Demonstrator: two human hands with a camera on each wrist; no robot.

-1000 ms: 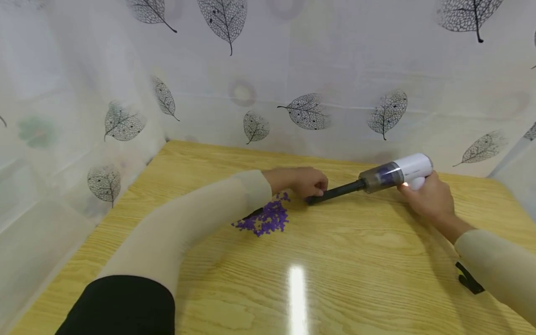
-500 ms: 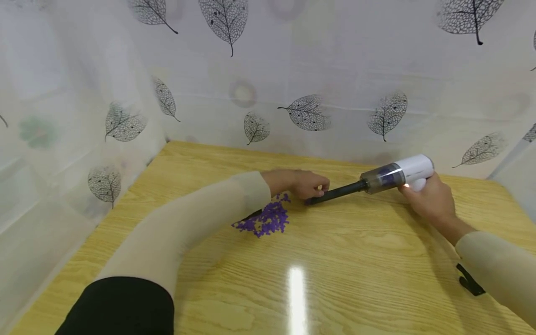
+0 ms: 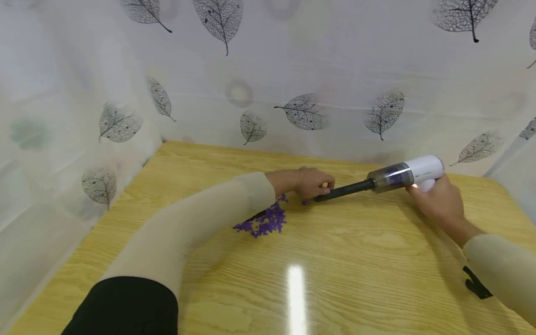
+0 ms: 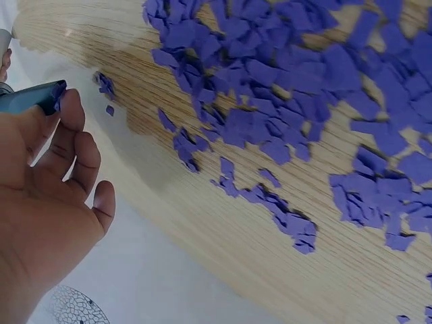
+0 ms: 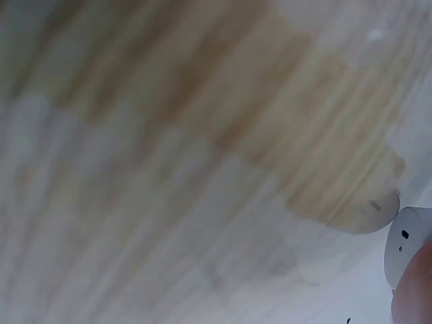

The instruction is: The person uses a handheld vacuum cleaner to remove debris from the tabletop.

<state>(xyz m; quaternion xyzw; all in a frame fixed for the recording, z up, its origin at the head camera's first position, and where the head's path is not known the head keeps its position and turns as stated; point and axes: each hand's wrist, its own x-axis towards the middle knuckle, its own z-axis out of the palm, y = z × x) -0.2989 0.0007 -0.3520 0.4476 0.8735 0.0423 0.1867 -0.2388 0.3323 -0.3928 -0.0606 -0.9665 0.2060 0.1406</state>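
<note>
My right hand [image 3: 439, 197] grips the handle of a white handheld vacuum cleaner [image 3: 425, 168]. Purple bits show inside its clear dust cup [image 3: 391, 177]. The black nozzle [image 3: 349, 190] slants down to the left, low over the table. At its tip my left hand [image 3: 311, 182] pinches the nozzle's end between thumb and index finger. A purple paper scrap [image 4: 58, 96] sits at the nozzle's mouth against the index finger. A spread of purple paper scraps [image 3: 272, 221] lies below the left wrist, partly hidden by the sleeve. The right wrist view shows just the vacuum's white end [image 5: 401, 243] and part of that hand.
Among the scraps lies a dark slim object [image 3: 258, 215], mostly covered by the left sleeve. A black item [image 3: 476, 284] rests beside the right forearm. The wood-grain table [image 3: 356, 279] meets a leaf-printed curtain [image 3: 201, 97] at the back and left.
The vacuum and both hands have shifted slightly to the right. A small purple clump now shows on the table left of the nozzle tip.
</note>
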